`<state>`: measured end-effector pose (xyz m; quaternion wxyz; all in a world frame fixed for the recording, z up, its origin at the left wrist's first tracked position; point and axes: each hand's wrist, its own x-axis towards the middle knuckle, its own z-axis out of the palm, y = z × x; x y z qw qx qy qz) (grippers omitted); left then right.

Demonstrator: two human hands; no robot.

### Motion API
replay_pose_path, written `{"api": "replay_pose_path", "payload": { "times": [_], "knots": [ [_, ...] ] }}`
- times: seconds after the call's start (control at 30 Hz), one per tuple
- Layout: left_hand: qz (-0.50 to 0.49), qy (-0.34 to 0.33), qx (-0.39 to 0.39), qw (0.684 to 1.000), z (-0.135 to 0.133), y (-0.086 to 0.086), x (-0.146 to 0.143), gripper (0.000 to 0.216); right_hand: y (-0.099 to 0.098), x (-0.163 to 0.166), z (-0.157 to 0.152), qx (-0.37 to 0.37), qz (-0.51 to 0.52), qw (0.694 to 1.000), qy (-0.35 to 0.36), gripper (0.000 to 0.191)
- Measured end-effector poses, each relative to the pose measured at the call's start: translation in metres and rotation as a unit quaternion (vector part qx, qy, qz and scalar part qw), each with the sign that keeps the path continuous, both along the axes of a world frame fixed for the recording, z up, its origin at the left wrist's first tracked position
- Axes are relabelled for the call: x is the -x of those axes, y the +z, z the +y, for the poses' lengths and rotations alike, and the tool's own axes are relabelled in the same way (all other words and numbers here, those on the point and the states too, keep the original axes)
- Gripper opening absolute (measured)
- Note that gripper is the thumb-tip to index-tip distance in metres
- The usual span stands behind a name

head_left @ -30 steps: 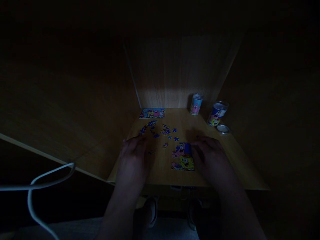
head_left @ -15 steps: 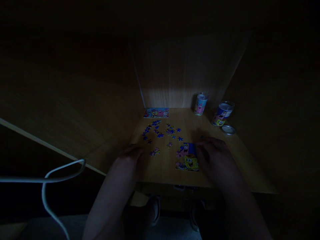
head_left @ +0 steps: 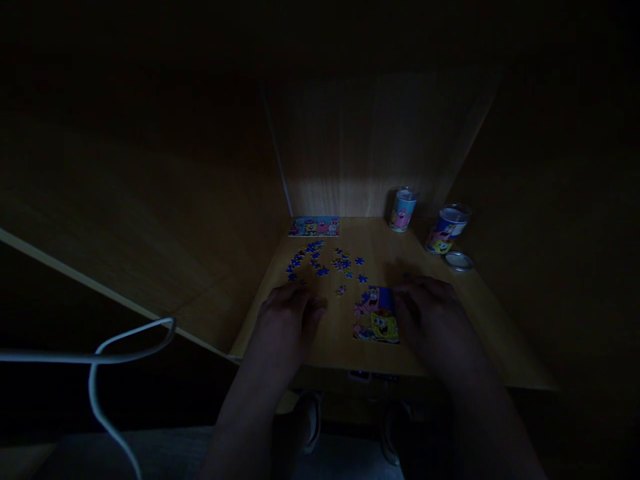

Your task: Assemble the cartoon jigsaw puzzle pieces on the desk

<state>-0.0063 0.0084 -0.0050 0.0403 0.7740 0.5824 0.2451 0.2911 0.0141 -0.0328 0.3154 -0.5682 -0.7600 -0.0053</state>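
The scene is very dim. A partly assembled cartoon jigsaw [head_left: 376, 315] lies near the front of the wooden desk [head_left: 345, 347]. My right hand [head_left: 430, 317] rests palm down against its right edge, fingers lying flat with their tips touching the puzzle. My left hand [head_left: 290, 319] lies palm down on the desk left of the puzzle, fingers stretched over the spot where a few loose pieces were. Several loose blue pieces [head_left: 320, 263] are scattered just beyond it. A small reference picture [head_left: 314, 227] lies at the back of the desk.
Two printed cans [head_left: 403, 209] [head_left: 447, 229] stand at the back right, with a round lid [head_left: 459, 261] lying beside the nearer one. Wooden walls enclose the desk on the left, back and right. A white cable [head_left: 110, 360] loops at the lower left.
My left hand drew back toward the desk's left front edge, then came forward and right over the loose pieces near the puzzle. My right hand stayed by the puzzle.
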Motion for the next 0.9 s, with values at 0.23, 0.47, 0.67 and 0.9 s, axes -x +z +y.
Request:
{"api": "replay_pose_path", "payload": {
  "times": [0.23, 0.47, 0.67, 0.9],
  "knots": [
    [-0.052, -0.009, 0.024, 0.998, 0.003, 0.000, 0.000, 0.008, -0.002, 0.000, -0.001, 0.006, -0.007, 1.000, -0.009, 0.018],
    [-0.134, -0.021, 0.040, 0.990, -0.001, 0.004, -0.007, 0.016, 0.000, 0.002, -0.001, 0.001, 0.000, 1.000, -0.010, 0.018],
    [-0.296, -0.072, 0.068, 0.950, -0.008, -0.007, -0.034, 0.008, 0.000, 0.002, 0.000, 0.000, -0.005, 1.000, -0.006, 0.018],
    [-0.284, -0.127, 0.091, 0.946, -0.012, -0.007, -0.053, 0.023, 0.002, 0.000, 0.001, 0.017, -0.004, 1.000, -0.006, 0.018]
  ]
}}
